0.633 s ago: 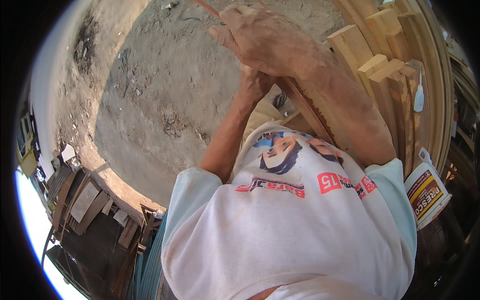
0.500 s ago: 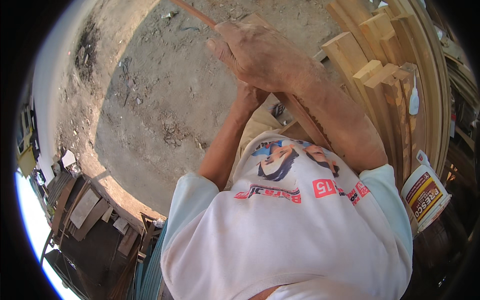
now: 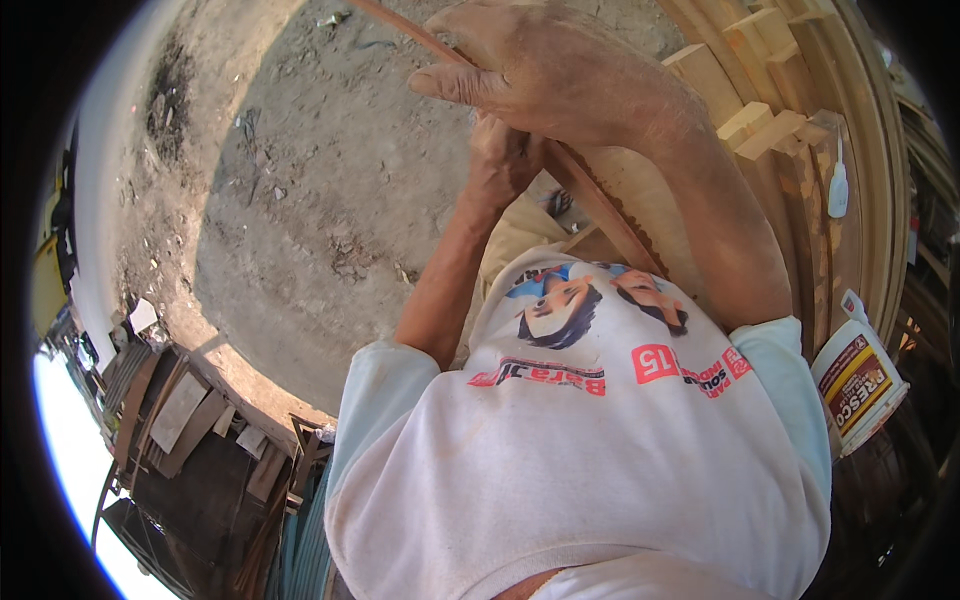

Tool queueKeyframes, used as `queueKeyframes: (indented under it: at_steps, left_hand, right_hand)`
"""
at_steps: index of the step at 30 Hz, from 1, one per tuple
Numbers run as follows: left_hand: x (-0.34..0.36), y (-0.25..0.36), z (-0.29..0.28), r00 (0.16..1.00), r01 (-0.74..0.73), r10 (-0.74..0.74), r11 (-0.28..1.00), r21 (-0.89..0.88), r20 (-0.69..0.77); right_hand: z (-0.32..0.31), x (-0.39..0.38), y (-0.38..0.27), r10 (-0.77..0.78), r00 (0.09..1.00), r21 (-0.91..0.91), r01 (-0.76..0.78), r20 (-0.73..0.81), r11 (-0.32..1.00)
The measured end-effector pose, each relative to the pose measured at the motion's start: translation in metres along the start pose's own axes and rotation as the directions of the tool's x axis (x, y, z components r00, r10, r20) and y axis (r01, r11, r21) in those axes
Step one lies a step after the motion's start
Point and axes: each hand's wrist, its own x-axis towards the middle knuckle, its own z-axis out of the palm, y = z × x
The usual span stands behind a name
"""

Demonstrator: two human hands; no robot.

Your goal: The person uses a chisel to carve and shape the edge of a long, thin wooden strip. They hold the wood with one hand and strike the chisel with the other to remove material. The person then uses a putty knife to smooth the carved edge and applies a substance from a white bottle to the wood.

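At my end of the link, my right hand (image 3: pixel 565 70) is turning its back to the camera, thumb sticking out leftward; its fingers are hiding underneath, so I cannot tell whether it is grasping. My left hand (image 3: pixel 505 155) is curling just below it, up against the plank (image 3: pixel 600 208), and I cannot tell what it is holding.

The reddish plank is slanting from near the shirt (image 3: pixel 560 460) up under the right hand. A thin strip (image 3: pixel 408 31) is poking out past the thumb; I cannot tell whether the two are one piece. A pale board (image 3: pixel 642 188) is lying alongside.

I'm judging the work to be under way: both hands are staying with the wood, but nothing is showing as clearly finished, and I'm not seeing how much is remaining.

Farther right, timber (image 3: pixel 790 185) is standing in a stack, with a white bottle (image 3: pixel 838 190) resting against it and a bucket (image 3: pixel 858 385) showing below.

Against the earlier frame, the right hand is now sitting higher, its thumb lying flatter, and more of the left hand and board is showing.
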Motion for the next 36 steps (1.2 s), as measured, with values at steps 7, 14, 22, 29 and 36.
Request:
queueKeyframes:
  at_steps: [7, 14, 22, 29, 36]
  left_hand:
    - [-0.009, 0.0, -0.009, 0.999, 0.054, -0.054, 0.998, -0.043, -0.004]
    - [0.003, 0.025, -0.014, 0.818, 0.57, -0.574, 0.818, -0.083, -0.038]
    - [0.017, 0.022, -0.025, 0.765, 0.643, -0.641, 0.766, -0.011, 0.06]
    - [0.015, 0.017, -0.025, 0.705, 0.7, -0.692, 0.642, -0.314, 0.155]
    - [0.015, 0.013, -0.026, 0.704, 0.696, -0.69, 0.626, -0.351, 0.166]
  right_hand:
    - [0.023, -0.005, 0.021, 0.029, 1.0, 0.081, -0.029, -0.007, 0.996]
    - [0.015, -0.016, 0.024, 0.174, 0.984, 0.36, -0.151, -0.032, 0.921]
    - [0.039, -0.058, 0.041, 0.178, 0.94, 0.337, -0.073, -0.293, 0.939]
    - [0.039, -0.074, 0.047, 0.284, 0.906, 0.298, -0.19, -0.314, 0.936]
    - [0.033, -0.079, 0.047, 0.251, 0.883, 0.313, -0.126, -0.398, 0.941]
